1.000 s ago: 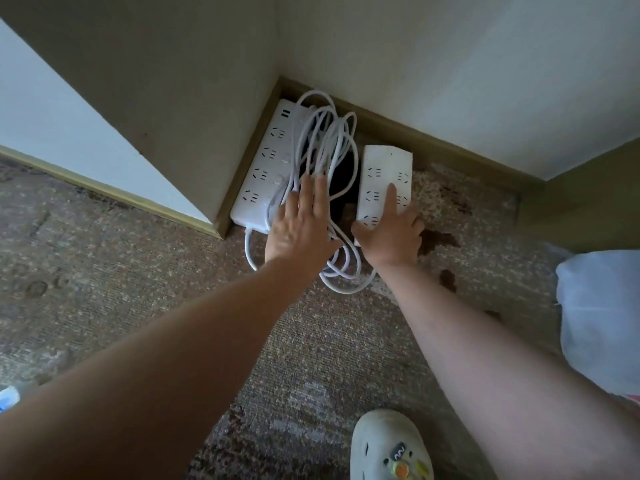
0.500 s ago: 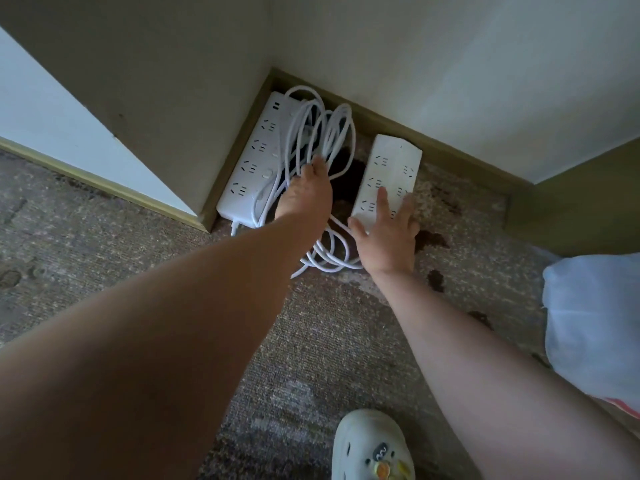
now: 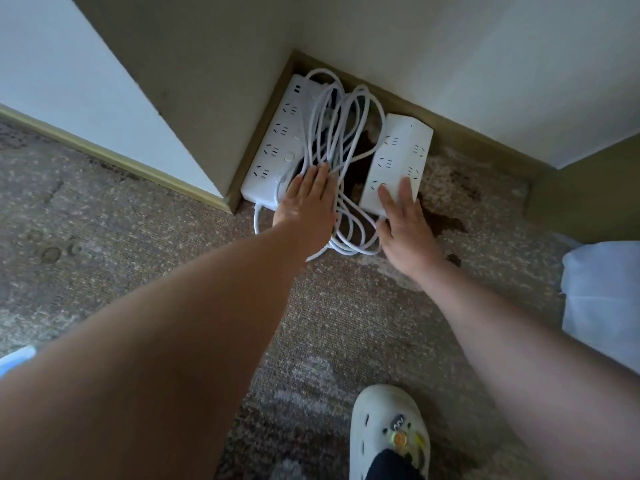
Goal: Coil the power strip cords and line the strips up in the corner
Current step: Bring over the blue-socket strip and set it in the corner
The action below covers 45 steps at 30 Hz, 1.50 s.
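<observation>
Shifted back, flat left hand (image 3: 306,202) presses cords (image 3: 341,140); splayed right hand (image 3: 405,225) touches strip (image 3: 398,157).

I count two white power strips (image 3: 277,147) (image 3: 398,161), one bundle of coiled cords (image 3: 341,143), my two hands (image 3: 306,202) (image 3: 407,230), and one white clog (image 3: 389,427).

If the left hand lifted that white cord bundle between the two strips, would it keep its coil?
Probably not. The white cord bundle lies in loose, uneven loops with no tie visible, so it would likely sag and spread. The left hand rests flat on it, not gripping. One loop crosses the left power strip, so lifting may tug that strip.
</observation>
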Tool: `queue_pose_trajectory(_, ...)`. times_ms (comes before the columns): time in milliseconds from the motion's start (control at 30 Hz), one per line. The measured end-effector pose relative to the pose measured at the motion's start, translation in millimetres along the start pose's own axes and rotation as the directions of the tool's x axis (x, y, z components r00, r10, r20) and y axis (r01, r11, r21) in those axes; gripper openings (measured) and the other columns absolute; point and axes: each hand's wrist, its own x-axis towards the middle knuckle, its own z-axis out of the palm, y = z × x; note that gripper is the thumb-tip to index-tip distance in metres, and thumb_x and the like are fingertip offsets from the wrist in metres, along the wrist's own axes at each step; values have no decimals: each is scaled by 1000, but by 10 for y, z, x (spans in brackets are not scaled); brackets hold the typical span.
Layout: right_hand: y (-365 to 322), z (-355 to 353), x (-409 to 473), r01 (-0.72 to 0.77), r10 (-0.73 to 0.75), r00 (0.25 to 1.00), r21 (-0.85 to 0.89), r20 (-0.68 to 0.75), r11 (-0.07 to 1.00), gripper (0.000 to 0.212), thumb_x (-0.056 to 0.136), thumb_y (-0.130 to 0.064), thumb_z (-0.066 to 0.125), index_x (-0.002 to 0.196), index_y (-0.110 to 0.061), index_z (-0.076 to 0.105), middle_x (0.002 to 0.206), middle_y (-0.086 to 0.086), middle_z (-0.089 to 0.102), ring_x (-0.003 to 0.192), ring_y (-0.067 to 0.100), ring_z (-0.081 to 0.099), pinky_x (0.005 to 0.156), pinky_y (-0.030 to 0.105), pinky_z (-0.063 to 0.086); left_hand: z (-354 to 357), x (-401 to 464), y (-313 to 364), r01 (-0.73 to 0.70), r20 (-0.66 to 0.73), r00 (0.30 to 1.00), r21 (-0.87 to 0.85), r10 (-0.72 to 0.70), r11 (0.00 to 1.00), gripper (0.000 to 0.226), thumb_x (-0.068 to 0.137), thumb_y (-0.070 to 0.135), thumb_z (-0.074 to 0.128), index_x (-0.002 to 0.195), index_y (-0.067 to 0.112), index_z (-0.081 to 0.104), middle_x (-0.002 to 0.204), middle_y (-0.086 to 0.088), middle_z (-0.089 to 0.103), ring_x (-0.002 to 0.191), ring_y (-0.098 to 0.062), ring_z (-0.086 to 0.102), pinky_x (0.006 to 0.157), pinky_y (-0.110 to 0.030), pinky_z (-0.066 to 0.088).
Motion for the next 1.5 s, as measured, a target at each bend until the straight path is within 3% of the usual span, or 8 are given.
queue_pose_trajectory(100, -251, -147, -116, -62, 63, 990, 8, -127, 998, 51, 103, -25, 40, 153, -18, 31, 162, 14, 18, 147, 40, 17, 118, 49, 22, -11, -238, -112, -25, 8, 1000, -99, 25, 995, 66, 103, 38, 20, 150, 10, -16, 159, -5, -20, 146, -19, -17, 120, -37, -6)
queue_pose_trajectory(233, -929, -132, -510, 258, -226, 928, 75, -297, 963, 27, 89, -3, 52, 112, -9, 65, 116, 7, 61, 111, 28, 54, 92, 44, 48, 109, -1177, -493, -60, -36, 998, -190, 54, 980, 64, 102, 27, 30, 152, 12, -5, 161, -4, -11, 147, -16, -11, 118, -32, -6)
queue_pose_trajectory(500, -2962, 56, -1181, 706, -710, 704, 93, 6, 702, 19, 87, 0, 56, 96, -7, 71, 97, 8, 67, 93, 31, 60, 68, 36, 49, 121, -3385, -1876, 443, 118, 894, -366, -432, 818, 60, 95, 7, 41, 152, 17, 23, 158, 0, 24, 144, -20, 22, 114, -38, 27)
queue_pose_trajectory(700, -4467, 647, -1638, 780, -747, 603, -13, 280, 625, 38, 93, -14, 49, 130, -18, 52, 125, 7, 55, 117, 29, 52, 83, 40, 48, 355, -4587, -2716, 745, 238, 617, -484, -750, 459, 51, 87, 6, 47, 137, 17, 45, 138, -8, 49, 122, -31, 50, 92, -44, 46)
queue_pose_trajectory(800, -4879, 1166, -1714, 792, -709, 590, -106, 387, 601, 51, 93, -21, 52, 143, -18, 39, 139, 8, 47, 128, 29, 43, 93, 42, 44, 700, -4757, -3020, 760, 273, 574, -528, -772, 379, 54, 85, 10, 57, 137, 18, 45, 135, -8, 51, 121, -30, 52, 92, -45, 48)
queue_pose_trajectory(1067, -5081, 2197, -1609, 763, -601, 645, -357, 472, 538, 79, 89, -45, 63, 150, -18, 21, 146, 9, 41, 133, 32, 38, 108, 50, 28, 1489, -4465, -3571, 604, 111, 776, -416, -621, 680, 62, 89, 19, 58, 146, 19, 35, 148, -1, 42, 139, -20, 33, 116, -37, 21)
queue_pose_trajectory(1300, -4859, 2054, -1579, 788, -711, 615, -286, 340, 545, 64, 82, -45, 66, 134, -18, 39, 124, 4, 53, 110, 27, 47, 92, 42, 35, 1547, -4732, -3644, 674, -3, 727, -191, -687, 714, 17, 95, 34, 52, 102, 25, 65, 105, 7, 64, 106, -21, 50, 87, -36, 42)
queue_pose_trajectory(1500, -4685, 1019, -1667, 729, -714, 685, -153, 144, 668, 59, 79, -42, 67, 127, -16, 45, 109, 3, 54, 96, 27, 51, 79, 39, 34, 819, -5153, -3714, 769, 106, 631, -223, -769, 600, 30, 96, 41, 47, 117, 23, 58, 123, 3, 62, 127, -27, 40, 102, -44, 38)
